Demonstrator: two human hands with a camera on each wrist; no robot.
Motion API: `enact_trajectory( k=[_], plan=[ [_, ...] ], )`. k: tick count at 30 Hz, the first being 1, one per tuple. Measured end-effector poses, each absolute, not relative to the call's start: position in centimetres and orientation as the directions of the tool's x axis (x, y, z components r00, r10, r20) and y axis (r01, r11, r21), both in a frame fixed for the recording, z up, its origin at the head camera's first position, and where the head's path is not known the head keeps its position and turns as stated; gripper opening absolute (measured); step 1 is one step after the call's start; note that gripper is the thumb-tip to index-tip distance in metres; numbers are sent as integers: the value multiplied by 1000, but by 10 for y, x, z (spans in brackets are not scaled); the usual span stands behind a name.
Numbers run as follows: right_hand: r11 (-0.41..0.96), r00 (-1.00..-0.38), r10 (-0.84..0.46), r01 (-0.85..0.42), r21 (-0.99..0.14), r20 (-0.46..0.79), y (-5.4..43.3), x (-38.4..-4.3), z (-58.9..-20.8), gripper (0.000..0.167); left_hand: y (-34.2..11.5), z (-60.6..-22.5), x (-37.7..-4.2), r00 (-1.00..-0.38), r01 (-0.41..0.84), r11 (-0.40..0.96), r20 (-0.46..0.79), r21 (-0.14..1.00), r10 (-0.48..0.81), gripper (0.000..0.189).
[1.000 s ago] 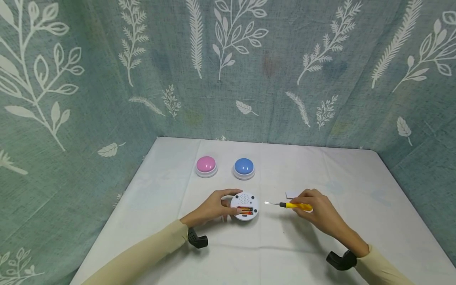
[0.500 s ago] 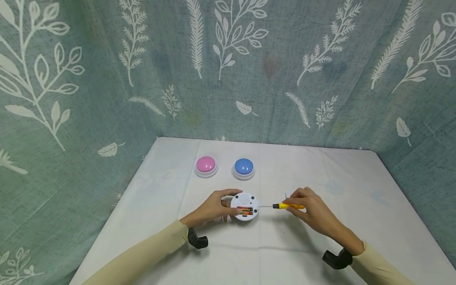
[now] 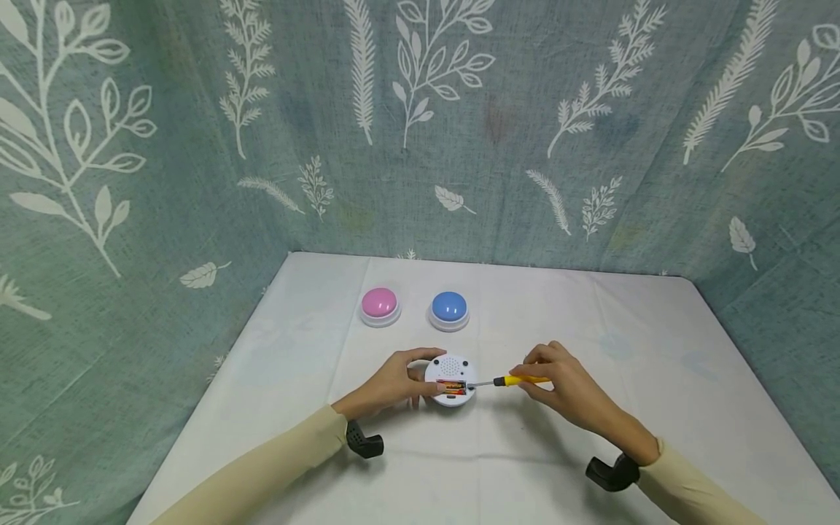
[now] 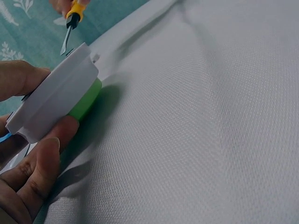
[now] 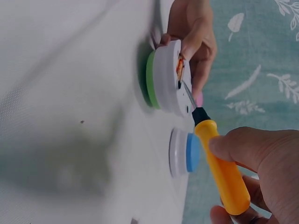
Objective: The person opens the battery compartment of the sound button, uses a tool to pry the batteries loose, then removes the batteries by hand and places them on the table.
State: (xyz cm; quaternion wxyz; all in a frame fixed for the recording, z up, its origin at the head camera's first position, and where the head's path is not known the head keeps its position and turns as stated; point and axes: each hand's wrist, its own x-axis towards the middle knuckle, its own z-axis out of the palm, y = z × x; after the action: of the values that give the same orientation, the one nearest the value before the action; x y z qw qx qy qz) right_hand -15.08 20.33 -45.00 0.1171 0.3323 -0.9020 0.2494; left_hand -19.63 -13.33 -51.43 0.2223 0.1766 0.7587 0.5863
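Observation:
My left hand (image 3: 394,380) grips a round white push button (image 3: 449,364) turned upside down, thumb on its underside. Its green dome (image 4: 87,101) faces the table in the left wrist view. In the uncovered battery compartment lie orange-and-black batteries (image 3: 450,387). My right hand (image 3: 572,388) holds a flat-head screwdriver (image 5: 222,168) by its yellow handle. The screwdriver's tip is at the right end of the compartment in the head view; whether it touches the batteries I cannot tell.
Behind the hands stand a pink push button (image 3: 379,303) and a blue push button (image 3: 449,308), both upright on the white-covered table (image 3: 420,481). A green leaf-patterned curtain (image 3: 420,197) hangs behind and at the sides.
My right hand has moved left, bringing the screwdriver's tip from beside the push button to its battery compartment. A small white flat piece is now hidden behind that hand. My left hand stays put.

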Motion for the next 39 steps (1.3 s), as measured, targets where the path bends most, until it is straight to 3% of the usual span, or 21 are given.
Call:
enact_trajectory(
  k=[11,18,31,39],
  plan=[
    [655,-742,-564,-669,-351,363,192,-154,-449,28,-134,-513,-196,-831,3,249,-136,969,539,68],
    [646,-737,-612,-675,-357,286,185,-157,-438,26,-133,-514,-197,-829,-18,214,-134,977,544,67],
    [649,-718,-646,-695,-308,260,186,-161,-424,24,-128,-508,-194,-841,-4,265,-147,964,520,69],
    [653,-680,-698,-733,-189,224,174,-162,-410,19,-128,-506,-195,-846,-6,270,-149,963,512,68]
  ],
)
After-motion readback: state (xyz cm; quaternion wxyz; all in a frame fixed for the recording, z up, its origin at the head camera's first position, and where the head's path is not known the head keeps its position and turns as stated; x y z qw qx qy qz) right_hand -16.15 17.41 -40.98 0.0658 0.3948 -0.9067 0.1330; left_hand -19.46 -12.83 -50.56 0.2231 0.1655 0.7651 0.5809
